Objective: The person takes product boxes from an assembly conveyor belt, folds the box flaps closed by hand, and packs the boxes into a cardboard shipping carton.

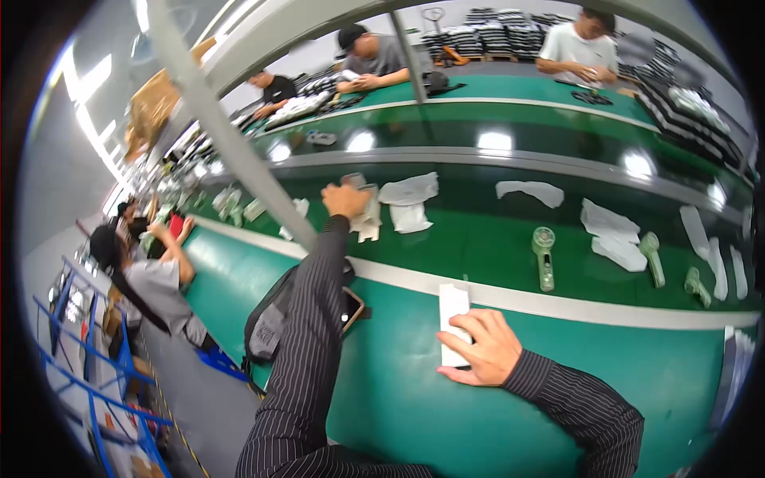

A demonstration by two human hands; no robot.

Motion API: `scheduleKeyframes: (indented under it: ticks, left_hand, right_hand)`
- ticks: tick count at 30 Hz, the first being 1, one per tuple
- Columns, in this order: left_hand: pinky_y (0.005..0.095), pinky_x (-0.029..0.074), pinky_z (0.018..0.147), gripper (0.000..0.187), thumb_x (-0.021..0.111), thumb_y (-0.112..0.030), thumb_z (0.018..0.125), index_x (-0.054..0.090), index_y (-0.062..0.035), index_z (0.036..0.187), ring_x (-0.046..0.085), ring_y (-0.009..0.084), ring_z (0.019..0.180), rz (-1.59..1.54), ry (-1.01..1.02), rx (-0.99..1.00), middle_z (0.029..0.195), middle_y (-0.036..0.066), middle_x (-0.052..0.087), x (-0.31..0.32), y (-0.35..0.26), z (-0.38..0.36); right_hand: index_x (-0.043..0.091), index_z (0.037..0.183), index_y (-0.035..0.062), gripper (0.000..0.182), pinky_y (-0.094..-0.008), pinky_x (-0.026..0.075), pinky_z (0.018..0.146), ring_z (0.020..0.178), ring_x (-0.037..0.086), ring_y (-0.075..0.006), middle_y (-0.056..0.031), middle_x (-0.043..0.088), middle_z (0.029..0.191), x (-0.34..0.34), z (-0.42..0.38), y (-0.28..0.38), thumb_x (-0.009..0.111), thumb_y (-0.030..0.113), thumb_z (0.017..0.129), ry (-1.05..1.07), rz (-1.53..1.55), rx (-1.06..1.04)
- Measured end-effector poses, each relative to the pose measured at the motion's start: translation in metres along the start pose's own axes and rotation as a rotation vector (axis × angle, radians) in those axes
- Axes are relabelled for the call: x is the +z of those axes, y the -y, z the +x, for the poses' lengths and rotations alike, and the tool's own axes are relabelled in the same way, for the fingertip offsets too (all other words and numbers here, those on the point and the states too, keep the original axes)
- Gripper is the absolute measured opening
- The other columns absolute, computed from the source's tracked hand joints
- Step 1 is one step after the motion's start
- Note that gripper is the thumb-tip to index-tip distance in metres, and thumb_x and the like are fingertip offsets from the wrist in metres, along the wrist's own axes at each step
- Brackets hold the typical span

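My right hand (482,349) grips a slim white box (454,327) over the near green worktop, fingers across its face and thumb at its lower end. My left arm reaches forward to the conveyor belt. There my left hand (345,199) has its fingers bent down beside a pale beige piece (369,217) and a translucent piece (353,180); I cannot tell what is in its grip. Just right of it lies a crumpled white plastic bag (409,191). Farther right on the belt is a pale green handheld fan (544,259).
More green fans (653,259) and white bags (612,235) lie along the belt. A metal post (231,127) rises at left. A dark bag (275,319) and a phone (352,309) rest by my left forearm. Co-workers sit at left and across the line.
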State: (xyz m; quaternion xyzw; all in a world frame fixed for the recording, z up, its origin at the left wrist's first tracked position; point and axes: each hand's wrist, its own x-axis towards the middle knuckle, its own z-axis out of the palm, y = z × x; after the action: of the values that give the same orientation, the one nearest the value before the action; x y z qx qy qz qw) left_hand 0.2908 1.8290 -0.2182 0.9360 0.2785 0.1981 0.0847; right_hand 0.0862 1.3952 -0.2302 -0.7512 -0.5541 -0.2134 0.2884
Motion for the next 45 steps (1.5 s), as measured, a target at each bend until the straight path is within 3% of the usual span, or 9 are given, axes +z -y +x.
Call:
scheduleKeyframes:
  ticks: [7,15,18,24,28,32,37,40,45]
  left_hand:
    - [0.0557,0.035,0.116,0.107,0.074,-0.069,0.072,0.035,-0.0233,0.161,0.036,0.0494,0.146,-0.078,0.309,-0.01,0.154,0.035,0.039,0.003,-0.007,0.032]
    - [0.0475,0.038,0.116,0.122,0.081,-0.05,0.069,0.017,-0.0117,0.166,0.041,0.0441,0.143,-0.134,0.45,0.001,0.156,0.03,0.041,-0.004,0.019,0.052]
    - [0.0354,0.049,0.104,0.12,0.082,-0.038,0.075,0.01,-0.0041,0.166,0.063,0.0332,0.117,-0.467,0.441,0.146,0.131,0.025,0.063,-0.031,0.021,0.043]
    - [0.0457,0.033,0.121,0.122,0.085,-0.032,0.065,0.018,0.0003,0.162,0.04,0.0406,0.145,-0.363,0.423,0.992,0.159,0.028,0.035,-0.149,-0.016,-0.098]
    - [0.0574,0.026,0.122,0.12,0.085,-0.027,0.062,0.024,-0.0005,0.161,0.04,0.0433,0.143,-0.184,0.615,1.274,0.155,0.027,0.039,-0.17,-0.005,-0.188]
    - [0.0611,0.024,0.123,0.118,0.086,-0.024,0.058,0.028,0.0016,0.158,0.035,0.044,0.147,-0.08,0.78,1.314,0.16,0.023,0.037,-0.164,0.005,-0.218]
    - [0.0681,0.025,0.121,0.11,0.084,-0.015,0.059,0.038,-0.0154,0.159,0.025,0.0455,0.153,-0.067,0.735,1.604,0.166,0.007,0.034,-0.157,-0.006,-0.231]
    - [0.0613,0.03,0.122,0.103,0.084,-0.015,0.064,0.04,-0.013,0.157,0.028,0.0456,0.152,-0.035,0.661,1.643,0.166,0.013,0.032,-0.163,-0.011,-0.232]
    - [0.0498,0.043,0.109,0.103,0.093,-0.038,0.068,0.044,-0.0057,0.153,0.05,0.0441,0.132,-0.203,0.469,1.316,0.15,0.026,0.044,-0.17,0.029,-0.241]
  right_hand:
    - [0.066,0.118,0.0119,0.047,-0.0444,0.048,0.095,0.116,0.055,-0.0316,-0.012,0.058,0.124,0.02,0.012,0.005,0.076,0.045,0.086,0.018,0.029,0.046]
    - [0.064,0.119,0.0108,0.048,-0.0443,0.048,0.097,0.118,0.054,-0.0326,-0.0133,0.057,0.126,0.039,0.02,0.005,0.075,0.044,0.086,0.016,0.036,0.024]
    - [0.064,0.12,0.0102,0.049,-0.0458,0.048,0.099,0.121,0.053,-0.0342,-0.0143,0.057,0.126,0.045,0.028,0.005,0.076,0.043,0.085,-0.003,0.039,0.05]
    - [0.061,0.124,0.0041,0.05,-0.053,0.046,0.105,0.132,0.049,-0.0434,-0.0222,0.053,0.131,0.059,0.033,-0.003,0.075,0.026,0.081,-0.118,0.087,0.248]
    - [0.054,0.133,0.0041,0.061,-0.052,0.045,0.108,0.134,0.049,-0.0433,-0.022,0.053,0.132,0.053,0.038,-0.007,0.073,0.013,0.076,-0.138,0.059,0.336]
    - [0.055,0.133,0.0039,0.062,-0.0505,0.046,0.109,0.135,0.052,-0.0392,-0.0202,0.054,0.137,0.038,0.026,-0.001,0.069,0.006,0.073,-0.133,0.05,0.351]
    - [0.056,0.135,0.0075,0.058,-0.0487,0.046,0.107,0.136,0.051,-0.0388,-0.0179,0.054,0.137,0.022,0.014,0.019,0.072,0.016,0.08,-0.002,0.072,0.269]
    - [0.055,0.14,0.0101,0.066,-0.0505,0.045,0.109,0.135,0.051,-0.0391,-0.0179,0.055,0.138,0.024,0.014,0.031,0.079,0.029,0.081,-0.027,0.071,0.276]
    - [0.056,0.142,0.0144,0.073,-0.0567,0.042,0.11,0.134,0.052,-0.0397,-0.0182,0.056,0.139,0.032,0.027,0.037,0.081,0.046,0.08,-0.007,-0.068,0.255]
